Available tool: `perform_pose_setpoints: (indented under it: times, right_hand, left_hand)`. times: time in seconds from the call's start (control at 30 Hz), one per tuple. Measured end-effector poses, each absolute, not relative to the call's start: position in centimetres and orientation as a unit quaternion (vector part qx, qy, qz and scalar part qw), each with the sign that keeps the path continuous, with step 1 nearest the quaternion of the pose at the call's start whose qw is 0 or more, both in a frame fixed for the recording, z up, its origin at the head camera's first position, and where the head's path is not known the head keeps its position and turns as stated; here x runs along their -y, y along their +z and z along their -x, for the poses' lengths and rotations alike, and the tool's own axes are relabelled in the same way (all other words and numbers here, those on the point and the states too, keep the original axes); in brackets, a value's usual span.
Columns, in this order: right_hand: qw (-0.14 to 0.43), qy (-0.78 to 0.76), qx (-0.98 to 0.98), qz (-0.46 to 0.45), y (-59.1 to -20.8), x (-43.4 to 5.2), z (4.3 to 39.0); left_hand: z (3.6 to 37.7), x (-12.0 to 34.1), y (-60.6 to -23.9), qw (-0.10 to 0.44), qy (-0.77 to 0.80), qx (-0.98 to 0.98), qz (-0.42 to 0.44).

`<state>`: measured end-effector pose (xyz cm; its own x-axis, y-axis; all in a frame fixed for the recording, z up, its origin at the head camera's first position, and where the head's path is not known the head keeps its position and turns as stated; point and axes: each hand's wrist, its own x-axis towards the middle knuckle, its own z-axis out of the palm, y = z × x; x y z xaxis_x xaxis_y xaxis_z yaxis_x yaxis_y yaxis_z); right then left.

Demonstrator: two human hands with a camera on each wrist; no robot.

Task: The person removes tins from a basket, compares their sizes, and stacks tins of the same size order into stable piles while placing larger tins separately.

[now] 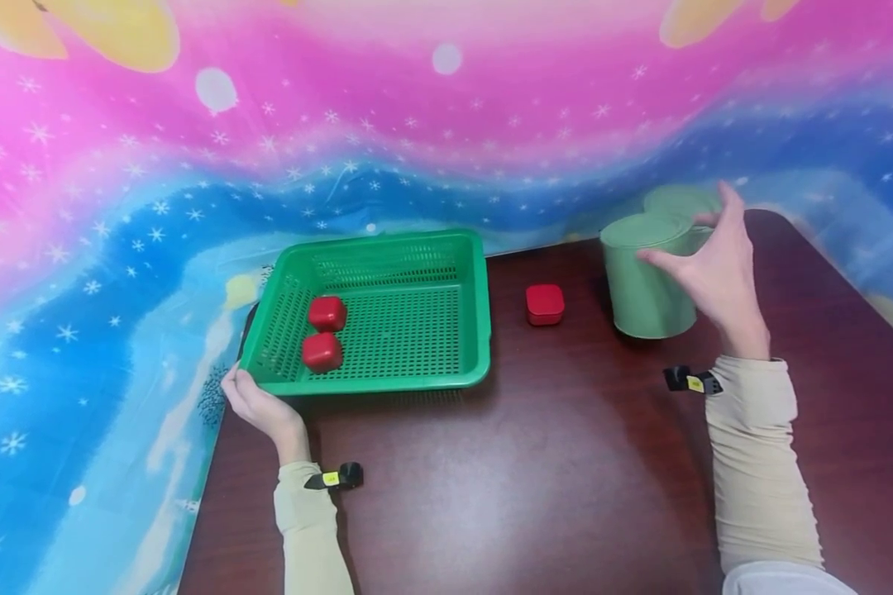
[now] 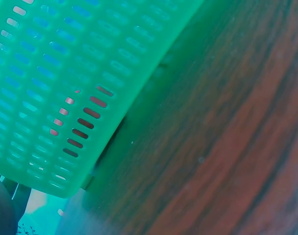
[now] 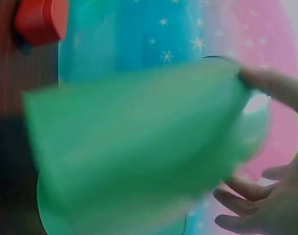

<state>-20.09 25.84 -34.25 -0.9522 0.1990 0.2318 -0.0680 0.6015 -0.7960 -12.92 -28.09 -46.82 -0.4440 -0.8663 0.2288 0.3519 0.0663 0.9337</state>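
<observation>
While basket (image 1: 387,380) w/ 2 red blocks (image 1: 325,330)

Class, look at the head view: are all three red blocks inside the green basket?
No. Two red blocks lie in the green basket; the third red block sits on the table.
</observation>
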Motion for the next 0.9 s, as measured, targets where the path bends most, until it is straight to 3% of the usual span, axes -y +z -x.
perform_pose_setpoints:
  times: [0.2,0.33,0.5,0.73,0.9]
  right_hand:
    - [0.15,0.312,0.93,-0.122,-35.7,-25.5,21.4]
    - [0.076,0.248,0.947,-0.191,-38.2,-24.5,22.7]
    - [0.009,0.252,0.957,-0.146,-39.8,-23.2,23.6]
    - [-0.121,0.238,0.955,-0.125,-37.9,-21.9,26.6]
    - [-0.147,0.262,0.946,-0.121,-37.6,-20.6,29.4]
  left_hand:
    - [12.7,27.9,-46.9,0.471,-0.638,0.561,-0.238]
    - [12.8,27.8,-46.9,0.472,-0.636,0.561,-0.242]
    - [13.0,27.8,-46.6,0.473,-0.633,0.563,-0.244]
    - [13.2,27.7,-46.4,0.479,-0.633,0.557,-0.244]
    - [13.1,27.9,-46.6,0.479,-0.638,0.552,-0.243]
